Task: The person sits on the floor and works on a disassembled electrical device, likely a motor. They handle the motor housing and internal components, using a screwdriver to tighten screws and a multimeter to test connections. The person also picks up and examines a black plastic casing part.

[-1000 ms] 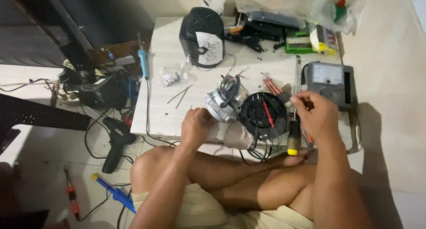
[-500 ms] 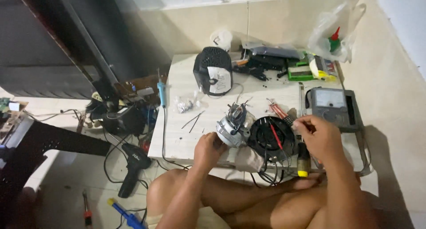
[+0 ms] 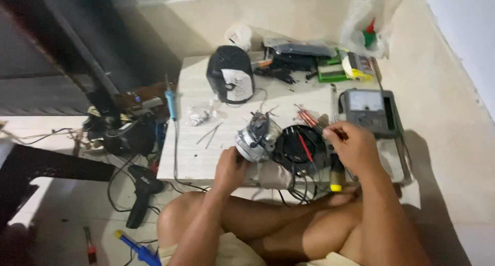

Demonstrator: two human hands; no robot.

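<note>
Left hand (image 3: pixel 232 168) clamps the small electric motor (image 3: pixel 258 138) at frame centre while the right hand (image 3: pixel 356 148) pinches a thin red-handled tool (image 3: pixel 335 133), so one slip probably jabs those loose wires or fingers.

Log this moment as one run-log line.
left hand: holds motor | right hand: holds thin tool over black fan housing | meter right of it | surface: low table

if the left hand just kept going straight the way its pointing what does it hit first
The left hand already touches the small silver motor, so that comes first. It points up and right across the low table; beyond it probably lie the red-handled screwdrivers, though depth is unclear.
</note>
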